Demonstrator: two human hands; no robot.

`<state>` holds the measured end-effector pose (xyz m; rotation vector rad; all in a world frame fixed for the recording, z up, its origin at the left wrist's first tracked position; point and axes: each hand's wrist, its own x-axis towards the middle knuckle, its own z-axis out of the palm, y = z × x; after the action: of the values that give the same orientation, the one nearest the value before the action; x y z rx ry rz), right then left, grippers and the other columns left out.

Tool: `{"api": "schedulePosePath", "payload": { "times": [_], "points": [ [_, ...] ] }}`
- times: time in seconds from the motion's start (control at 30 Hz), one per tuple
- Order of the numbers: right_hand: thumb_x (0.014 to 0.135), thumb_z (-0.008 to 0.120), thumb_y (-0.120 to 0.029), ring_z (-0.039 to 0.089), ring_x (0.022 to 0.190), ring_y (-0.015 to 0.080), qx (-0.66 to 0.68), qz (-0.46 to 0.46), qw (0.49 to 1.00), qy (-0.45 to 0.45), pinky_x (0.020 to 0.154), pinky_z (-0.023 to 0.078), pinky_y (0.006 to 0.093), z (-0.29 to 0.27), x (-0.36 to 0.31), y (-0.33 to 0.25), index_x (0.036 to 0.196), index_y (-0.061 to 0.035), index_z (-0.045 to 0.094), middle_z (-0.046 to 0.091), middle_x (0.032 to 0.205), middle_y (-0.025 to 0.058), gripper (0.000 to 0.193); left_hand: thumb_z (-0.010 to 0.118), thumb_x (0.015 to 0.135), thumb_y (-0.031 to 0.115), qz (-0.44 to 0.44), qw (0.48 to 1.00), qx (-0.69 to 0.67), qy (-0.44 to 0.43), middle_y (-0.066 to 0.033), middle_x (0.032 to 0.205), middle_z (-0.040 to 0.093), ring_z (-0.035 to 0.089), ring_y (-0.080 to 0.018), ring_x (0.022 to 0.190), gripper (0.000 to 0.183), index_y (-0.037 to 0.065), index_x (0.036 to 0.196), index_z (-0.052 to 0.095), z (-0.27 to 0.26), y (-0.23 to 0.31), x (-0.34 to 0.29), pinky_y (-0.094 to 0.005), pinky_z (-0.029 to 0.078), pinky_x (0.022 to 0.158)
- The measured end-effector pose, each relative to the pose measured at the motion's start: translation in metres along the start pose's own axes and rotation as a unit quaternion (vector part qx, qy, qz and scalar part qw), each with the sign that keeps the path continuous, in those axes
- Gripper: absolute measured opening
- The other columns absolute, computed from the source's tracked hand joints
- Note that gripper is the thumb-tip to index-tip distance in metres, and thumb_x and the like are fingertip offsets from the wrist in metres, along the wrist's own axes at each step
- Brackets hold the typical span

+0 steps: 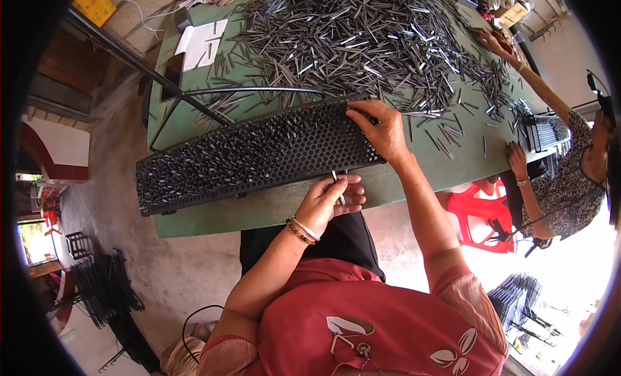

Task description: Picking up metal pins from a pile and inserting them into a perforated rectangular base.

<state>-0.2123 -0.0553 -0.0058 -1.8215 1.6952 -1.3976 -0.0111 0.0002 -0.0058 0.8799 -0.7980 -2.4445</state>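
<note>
Silvery strip (334, 176) in left hand (327, 200)

The lone head view looks steeply down and forward over the wearer's red shirt (388, 318), close to left hand (318, 204) and right hand (387, 131), its wide fisheye bowing the green tabletop (466, 146) beyond toward a dark round rim.

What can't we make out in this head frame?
Head view:
- Whether the right hand pinches anything: contact with the black perforated panel is too small and partly hand-covered.
- Full length of the pale strip: the left hand covers part.
- Panel's underside: hidden by its top face.
- Far end of the heap: cut off by the top edge.
</note>
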Motion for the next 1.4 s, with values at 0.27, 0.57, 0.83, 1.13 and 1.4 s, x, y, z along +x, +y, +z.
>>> {"api": "schedulePosePath", "payload": {
  "times": [0.27,0.57,0.83,1.13,1.4],
  "points": [
    [0.078,0.069,-0.005,0.065,0.086,0.0222,0.000,-0.012,1.000,-0.017,0.077,0.051,0.0308,-0.001,0.001,-0.004,0.100,-0.0023,0.068,0.068,0.093,0.0110,0.022,0.044,0.098,0.024,-0.006,1.000,0.006,-0.001,-0.0095,0.101,0.063,0.063,-0.0186,0.093,0.033,-0.001,0.117,0.055,0.000,-0.001,-0.001,-0.0341,0.054,0.083],
    [0.080,0.066,-0.005,0.063,0.088,0.0284,-0.076,-0.096,0.992,-0.017,0.077,0.050,0.0333,-0.004,0.002,-0.003,0.099,-0.0014,0.067,0.065,0.098,0.0119,0.019,0.046,0.098,0.024,-0.003,1.000,0.008,-0.005,-0.0093,0.099,0.062,0.063,-0.0185,0.091,0.032,-0.001,0.115,0.056,0.002,-0.003,-0.002,-0.0326,0.054,0.081],
    [0.080,0.064,-0.006,0.061,0.087,0.0305,-0.103,-0.090,0.991,0.005,0.077,0.048,0.0375,-0.005,0.003,0.000,0.096,-0.0024,0.067,0.064,0.096,0.0116,0.016,0.045,0.097,0.015,0.014,1.000,-0.001,-0.012,-0.0127,0.104,0.061,0.062,-0.0224,0.096,0.030,-0.005,0.118,0.053,0.004,0.002,0.006,-0.0350,0.052,0.088],
    [0.079,0.065,-0.005,0.061,0.089,0.0287,-0.127,-0.103,0.987,0.001,0.079,0.048,0.0366,-0.007,-0.002,-0.003,0.097,-0.0040,0.067,0.064,0.097,0.0096,0.018,0.045,0.097,0.015,0.025,0.999,0.041,-0.011,-0.0131,0.103,0.061,0.062,-0.0218,0.097,0.031,-0.006,0.118,0.052,0.011,0.013,0.012,-0.0336,0.053,0.087],
    [0.080,0.067,-0.008,0.062,0.084,0.0264,-0.115,-0.095,0.988,0.031,0.075,0.049,0.0332,-0.005,-0.007,-0.005,0.098,-0.0031,0.068,0.065,0.097,0.0100,0.018,0.045,0.097,0.015,0.023,0.999,0.044,-0.018,-0.0138,0.104,0.060,0.062,-0.0218,0.097,0.031,-0.006,0.118,0.052,0.014,0.012,0.017,-0.0340,0.053,0.088]
  ]
}}
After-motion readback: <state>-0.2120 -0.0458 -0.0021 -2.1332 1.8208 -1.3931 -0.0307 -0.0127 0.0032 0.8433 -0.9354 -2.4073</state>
